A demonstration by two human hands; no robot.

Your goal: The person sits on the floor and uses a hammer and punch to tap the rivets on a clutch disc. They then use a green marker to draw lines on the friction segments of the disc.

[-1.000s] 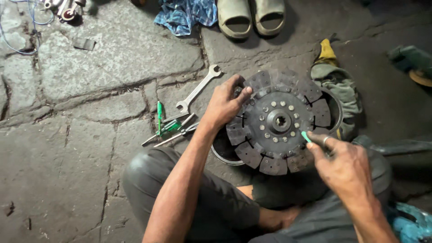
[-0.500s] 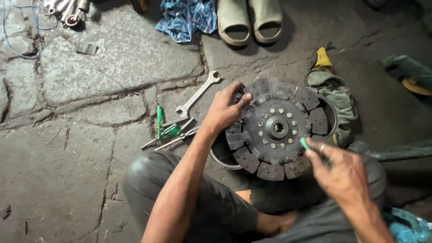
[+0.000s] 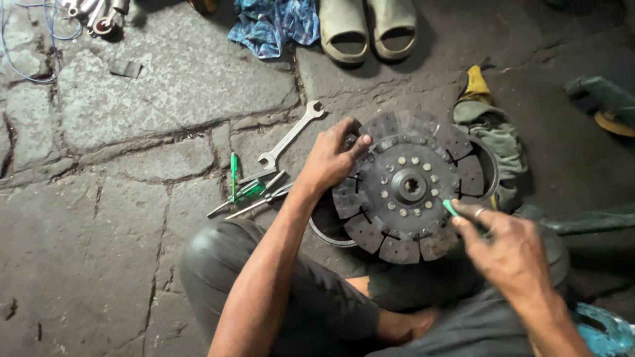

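Note:
A round clutch disc (image 3: 407, 188) with dark friction pads and a splined hub lies flat on a metal ring (image 3: 327, 231) in front of my knees. My left hand (image 3: 331, 158) grips the disc's left rim, thumb on top. My right hand (image 3: 506, 248) hovers at the disc's lower right edge and pinches a small green-tipped tool (image 3: 450, 207) whose tip touches the disc face.
A double open-end wrench (image 3: 291, 137) and green-handled screwdrivers (image 3: 241, 188) lie on the stone floor left of the disc. A dirty rag (image 3: 493, 132) sits to its right. Sandals (image 3: 367, 26) and a blue cloth (image 3: 274, 23) lie at the far edge.
My right hand has shifted slightly up and left along the disc's lower right edge with the green-tipped tool. The left hand keeps its grip on the rim.

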